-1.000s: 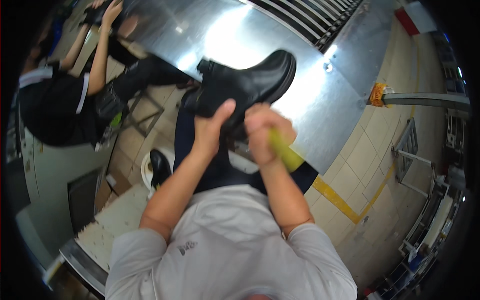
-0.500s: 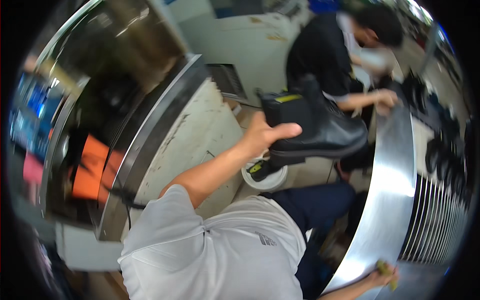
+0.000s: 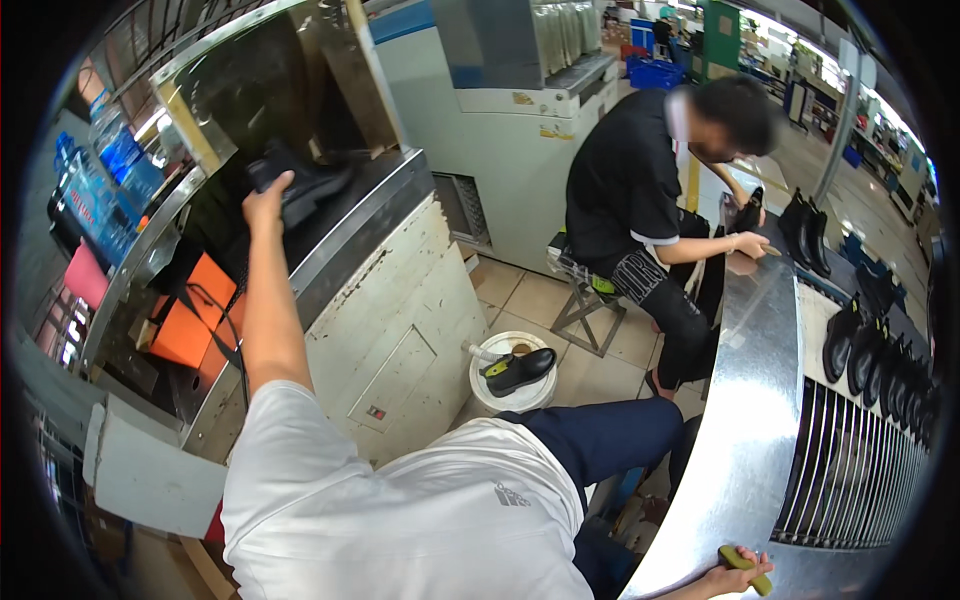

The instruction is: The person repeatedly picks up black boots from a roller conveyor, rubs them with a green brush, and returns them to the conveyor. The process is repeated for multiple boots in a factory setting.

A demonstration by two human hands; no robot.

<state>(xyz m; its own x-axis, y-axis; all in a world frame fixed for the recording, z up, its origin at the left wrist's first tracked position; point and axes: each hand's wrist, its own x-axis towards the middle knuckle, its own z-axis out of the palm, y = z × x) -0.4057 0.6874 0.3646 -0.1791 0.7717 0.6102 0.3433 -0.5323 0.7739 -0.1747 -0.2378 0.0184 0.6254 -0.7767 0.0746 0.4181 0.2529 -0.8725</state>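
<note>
With my left arm stretched out to the far left, my left hand [image 3: 264, 206] grips a black boot [image 3: 312, 187] by its upper, fingers wrapped round it. The boot is at the mouth of a metal-edged cabinet [image 3: 370, 180], dark and somewhat blurred. At the lower right, my right hand [image 3: 722, 581] is closed round an olive-yellow oblong piece [image 3: 739, 562], whose kind I cannot make out, over the shiny metal bench top [image 3: 745, 440]. Between the two sides, a black shoe [image 3: 520, 371] with a yellow-green patch rests on a white bucket [image 3: 508, 402].
A co-worker in black [image 3: 625, 180] sits on a stool [image 3: 590, 310] ahead, handling a black shoe. Several black boots [image 3: 865, 350] stand along the right beside a wire rack [image 3: 850, 470]. Orange boxes [image 3: 190, 310] and water bottles [image 3: 95, 195] are at the left.
My left hand has carried the black boot from in front of me to the far left, into the cabinet's opening. The right hand still holds the olive-yellow piece, slightly further left.
</note>
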